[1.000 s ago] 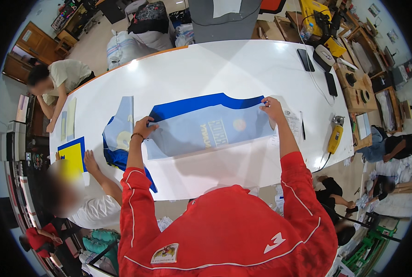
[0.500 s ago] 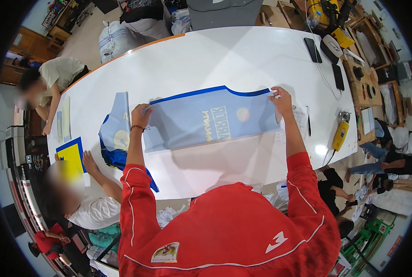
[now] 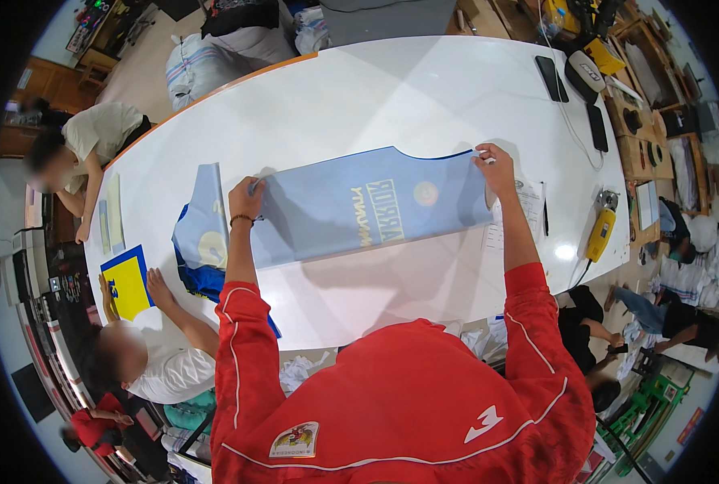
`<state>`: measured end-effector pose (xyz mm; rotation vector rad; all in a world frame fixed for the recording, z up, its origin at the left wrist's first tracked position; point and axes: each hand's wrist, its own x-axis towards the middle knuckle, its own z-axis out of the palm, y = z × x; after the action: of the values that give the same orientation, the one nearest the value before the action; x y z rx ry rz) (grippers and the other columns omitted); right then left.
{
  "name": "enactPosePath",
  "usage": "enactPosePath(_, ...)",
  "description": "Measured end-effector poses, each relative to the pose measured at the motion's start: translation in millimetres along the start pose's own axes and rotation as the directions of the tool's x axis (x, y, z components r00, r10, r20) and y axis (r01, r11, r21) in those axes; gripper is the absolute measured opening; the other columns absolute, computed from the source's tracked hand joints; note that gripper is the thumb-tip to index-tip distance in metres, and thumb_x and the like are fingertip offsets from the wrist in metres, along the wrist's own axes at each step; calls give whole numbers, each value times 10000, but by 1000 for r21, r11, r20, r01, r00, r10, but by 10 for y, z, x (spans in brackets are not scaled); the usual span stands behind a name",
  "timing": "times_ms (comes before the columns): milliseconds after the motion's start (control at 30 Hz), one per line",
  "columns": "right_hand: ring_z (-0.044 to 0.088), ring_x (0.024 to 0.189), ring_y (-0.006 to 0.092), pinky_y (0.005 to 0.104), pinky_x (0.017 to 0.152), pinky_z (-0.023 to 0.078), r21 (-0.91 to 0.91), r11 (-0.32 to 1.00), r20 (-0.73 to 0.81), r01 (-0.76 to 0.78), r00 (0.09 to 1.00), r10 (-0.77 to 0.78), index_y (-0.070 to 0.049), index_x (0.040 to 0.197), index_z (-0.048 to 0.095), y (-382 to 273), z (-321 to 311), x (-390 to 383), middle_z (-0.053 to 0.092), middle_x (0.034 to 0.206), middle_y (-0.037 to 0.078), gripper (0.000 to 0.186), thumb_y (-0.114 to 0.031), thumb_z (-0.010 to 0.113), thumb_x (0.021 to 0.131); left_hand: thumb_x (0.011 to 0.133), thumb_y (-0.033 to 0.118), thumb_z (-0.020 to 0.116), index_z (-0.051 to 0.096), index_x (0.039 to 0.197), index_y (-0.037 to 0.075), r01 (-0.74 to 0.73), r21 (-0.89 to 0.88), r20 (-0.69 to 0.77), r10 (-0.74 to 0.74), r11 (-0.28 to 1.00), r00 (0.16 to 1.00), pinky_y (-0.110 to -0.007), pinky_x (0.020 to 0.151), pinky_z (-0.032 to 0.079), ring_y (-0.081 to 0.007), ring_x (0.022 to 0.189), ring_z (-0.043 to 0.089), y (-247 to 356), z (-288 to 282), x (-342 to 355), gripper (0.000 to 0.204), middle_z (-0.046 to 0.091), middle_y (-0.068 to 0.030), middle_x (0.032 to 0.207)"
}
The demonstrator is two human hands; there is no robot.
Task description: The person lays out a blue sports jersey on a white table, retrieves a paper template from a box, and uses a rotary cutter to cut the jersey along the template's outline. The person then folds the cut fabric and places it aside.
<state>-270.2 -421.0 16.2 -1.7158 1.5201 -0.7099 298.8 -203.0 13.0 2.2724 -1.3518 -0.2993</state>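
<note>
Light-blue cloth point(image 3: 311, 214) held by both upper corners

The cloth stretched lengthwise over the middle of the white counter point(image 3: 335, 105); whether its lower edge touched the surface could not be told. The left hand point(image 3: 245, 200) was closed on its upper left corner, and the right hand point(image 3: 498, 171) pinched its upper right one. Pale yellow lettering and a round orange mark showed on the cloth, and a thin darker blue edge lined the curved dip near the right hand.

Just left of the left forearm lay a rumpled blue garment piece point(image 3: 200, 214). Farther left was a yellow panel point(image 3: 129, 282) with a blue border, a co-worker's hand point(image 3: 162, 290) beside it. Near the right forearm lay sheets of paper point(image 3: 531, 198) and a black pen point(image 3: 546, 219). Farther right rested a yellow power tool point(image 3: 601, 234), and a dark phone point(image 3: 550, 78) lay toward the far right corner.
</note>
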Motion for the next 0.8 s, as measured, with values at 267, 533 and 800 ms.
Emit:
enactPosePath(267,637,717,142,307,671,514,43,998,7,-36,999,35,-81,1089,730,26,8,18,712,856,57,295,-143,785,806,904,356,725,737,1036,80,47,27,17,-48,999,999,-407,713,532,-334,776,691,11,-3,17,306,722,-167,846)
enactPosePath(533,691,784,185,337,716,543,-3,998,-5,-65,998,65,-82,1094,730,35,30,41,723,859,80,307,-173,790,807,908,360,715,726,1052,85,175,-32,98,-171,984,980,-416,821,545,-371,934,710,178,-100,23,311,745,-174,970)
enactPosePath(800,704,796,209,369,722,545,-87,994,12,-72,997,73,-113,1108,728,21,36,82,713,836,80,330,-223,806,807,897,360,726,721,1085,92,165,1,89,-164,986,982,-409,820,545,-359,914,713,80,-52,71,327,739,-191,942)
